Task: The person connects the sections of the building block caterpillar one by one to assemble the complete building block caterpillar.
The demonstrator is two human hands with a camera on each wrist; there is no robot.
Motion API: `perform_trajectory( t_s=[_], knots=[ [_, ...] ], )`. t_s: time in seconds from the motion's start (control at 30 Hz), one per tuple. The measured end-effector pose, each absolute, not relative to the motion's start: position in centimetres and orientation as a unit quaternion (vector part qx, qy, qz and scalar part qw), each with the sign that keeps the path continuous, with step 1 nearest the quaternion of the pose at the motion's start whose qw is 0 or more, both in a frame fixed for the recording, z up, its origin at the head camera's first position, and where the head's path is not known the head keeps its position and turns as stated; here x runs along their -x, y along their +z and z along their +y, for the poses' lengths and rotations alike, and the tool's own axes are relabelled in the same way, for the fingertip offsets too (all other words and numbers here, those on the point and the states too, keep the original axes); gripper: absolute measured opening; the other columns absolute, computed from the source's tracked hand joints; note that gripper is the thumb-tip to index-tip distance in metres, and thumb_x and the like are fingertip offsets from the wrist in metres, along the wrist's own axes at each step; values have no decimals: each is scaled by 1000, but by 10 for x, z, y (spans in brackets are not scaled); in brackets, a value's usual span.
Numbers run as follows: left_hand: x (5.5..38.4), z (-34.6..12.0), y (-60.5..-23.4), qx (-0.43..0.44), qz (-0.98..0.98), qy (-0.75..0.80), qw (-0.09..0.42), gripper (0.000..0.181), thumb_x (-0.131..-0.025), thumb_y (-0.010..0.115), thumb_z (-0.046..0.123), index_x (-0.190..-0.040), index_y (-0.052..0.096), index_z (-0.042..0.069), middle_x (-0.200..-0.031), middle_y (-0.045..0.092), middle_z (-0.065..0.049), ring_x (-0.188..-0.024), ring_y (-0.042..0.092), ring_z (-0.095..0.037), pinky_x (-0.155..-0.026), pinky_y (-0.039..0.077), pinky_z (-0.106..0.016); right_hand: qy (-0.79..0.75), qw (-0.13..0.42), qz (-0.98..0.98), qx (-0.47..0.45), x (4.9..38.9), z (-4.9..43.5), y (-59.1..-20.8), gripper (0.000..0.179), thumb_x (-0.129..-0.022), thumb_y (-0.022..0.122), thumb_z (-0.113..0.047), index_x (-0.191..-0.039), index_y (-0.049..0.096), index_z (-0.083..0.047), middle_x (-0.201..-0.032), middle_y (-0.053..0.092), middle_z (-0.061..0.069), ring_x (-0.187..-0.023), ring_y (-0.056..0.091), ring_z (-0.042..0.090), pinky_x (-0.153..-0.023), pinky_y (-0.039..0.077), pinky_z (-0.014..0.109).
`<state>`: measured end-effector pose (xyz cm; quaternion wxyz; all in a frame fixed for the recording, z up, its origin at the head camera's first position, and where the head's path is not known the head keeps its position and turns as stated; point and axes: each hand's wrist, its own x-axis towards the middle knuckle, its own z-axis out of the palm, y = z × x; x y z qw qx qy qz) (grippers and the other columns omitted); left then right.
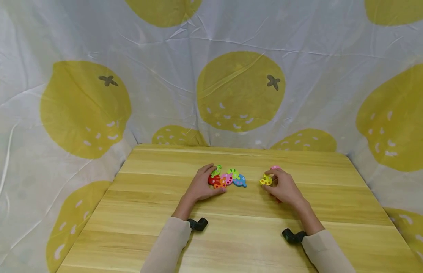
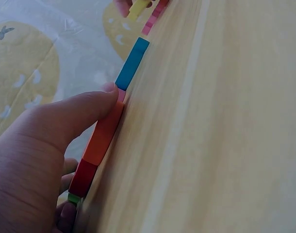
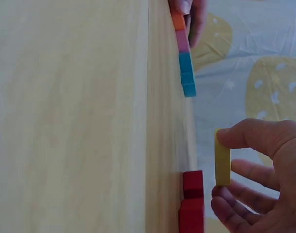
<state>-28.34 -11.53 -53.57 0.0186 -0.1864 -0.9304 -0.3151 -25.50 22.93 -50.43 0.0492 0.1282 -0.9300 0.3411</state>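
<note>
My left hand spans the left end of a row of colourful wooden puzzle pieces, thumb along the near edge and fingers at the far side. It holds a green piece with an eye, a red piece and an orange piece. Joined on rightward are a pink piece, a light green piece and a blue piece. My right hand pinches a spotted yellow puzzle piece between thumb and fingers, raised off the table.
Red pieces lie on the table by my right hand, mostly hidden from the head view. Just beyond that hand shows a pink piece. The wooden table backs onto a lemon-print curtain.
</note>
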Motion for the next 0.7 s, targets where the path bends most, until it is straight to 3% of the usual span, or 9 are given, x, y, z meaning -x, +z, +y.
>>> perform_trajectory(
  t_s=[0.7],
  knots=[
    [282,-116,-534,189,-928,-322,14,101,-76,81,64,-156,46,13,-166,35,-5,-155,29,-31,-124,31,-53,370,27,-919,-132,251,184,-503,47,-81,89,-22,-121,72,-4,-105,66,10,-82,57,18,-73,50,28]
  ],
)
